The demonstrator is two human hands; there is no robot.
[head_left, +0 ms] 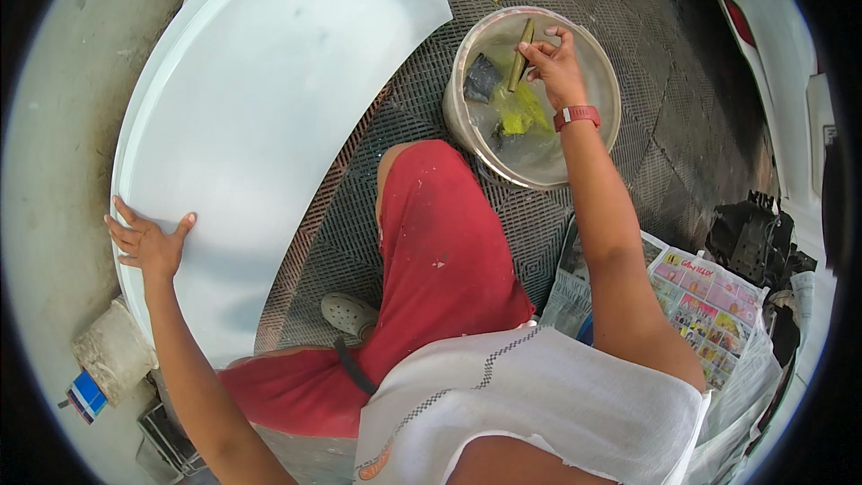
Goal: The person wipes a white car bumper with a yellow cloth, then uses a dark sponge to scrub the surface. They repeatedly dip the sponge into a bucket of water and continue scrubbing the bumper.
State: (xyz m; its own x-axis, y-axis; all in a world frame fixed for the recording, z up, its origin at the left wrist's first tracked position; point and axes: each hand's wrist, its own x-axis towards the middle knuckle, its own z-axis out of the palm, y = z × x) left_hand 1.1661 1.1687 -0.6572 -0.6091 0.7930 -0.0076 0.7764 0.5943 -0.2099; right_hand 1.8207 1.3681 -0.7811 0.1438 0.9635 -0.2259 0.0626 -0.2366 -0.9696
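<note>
My left hand (151,241) lies with fingers spread on the left edge of a large white curved panel (260,81), which looks like a car body panel. My right hand (554,67) is over a whitish bucket (460,121), pinching a narrow olive-brown strip (521,56) between thumb and fingers; what the strip is made of is unclear. Inside the bucket are a dark grey sheet-like piece (482,78) and a yellow-green wad (523,110), with another dark bit beside the wad. The bucket's contents look wet.
Dark grid mats (646,72) cover the floor. Newspaper sheets (705,305) and a black plastic part (752,235) lie at the right, beside a white vehicle body (763,63). At the lower left, a stained white container (115,350) stands near the wall (63,153).
</note>
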